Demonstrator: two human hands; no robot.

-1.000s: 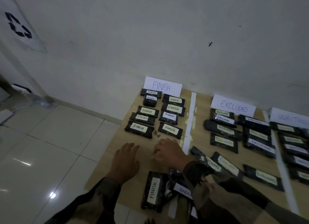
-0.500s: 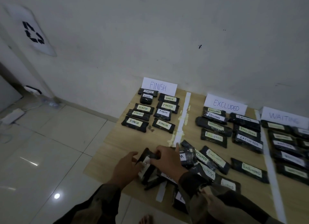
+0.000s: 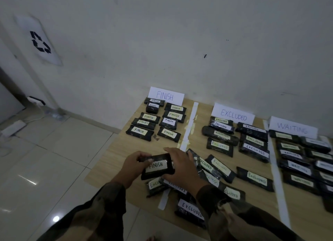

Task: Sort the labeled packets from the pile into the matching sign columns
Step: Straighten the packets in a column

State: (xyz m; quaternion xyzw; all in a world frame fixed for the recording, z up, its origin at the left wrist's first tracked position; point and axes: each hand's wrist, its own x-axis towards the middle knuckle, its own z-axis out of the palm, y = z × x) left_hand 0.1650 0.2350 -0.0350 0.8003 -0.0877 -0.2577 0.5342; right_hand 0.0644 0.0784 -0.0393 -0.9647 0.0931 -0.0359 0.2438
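A black packet labeled FINISH [image 3: 157, 166] is lifted above the pile, label up. My left hand [image 3: 134, 166] grips its left end, thumb on top. My right hand [image 3: 182, 166] holds its right end with fingers spread over the far edge. Below lies the pile [image 3: 207, 170] of mixed packets marked EXCLUDED and WAITING. The FINISH sign [image 3: 166, 95] heads a column of several packets [image 3: 158, 121]. The EXCLUDED sign [image 3: 233, 114] and the WAITING sign [image 3: 292, 127] head their own columns.
All packets lie on a wooden board [image 3: 115, 156] against the wall, with white tape strips [image 3: 189, 126] between columns. Tiled floor [image 3: 54, 159] spreads to the left, with a power strip [image 3: 13, 128] and cables near the wall.
Both hands drew back from the FINISH column to the pile, picked out a FINISH packet and raised it label up. The view has shifted left.
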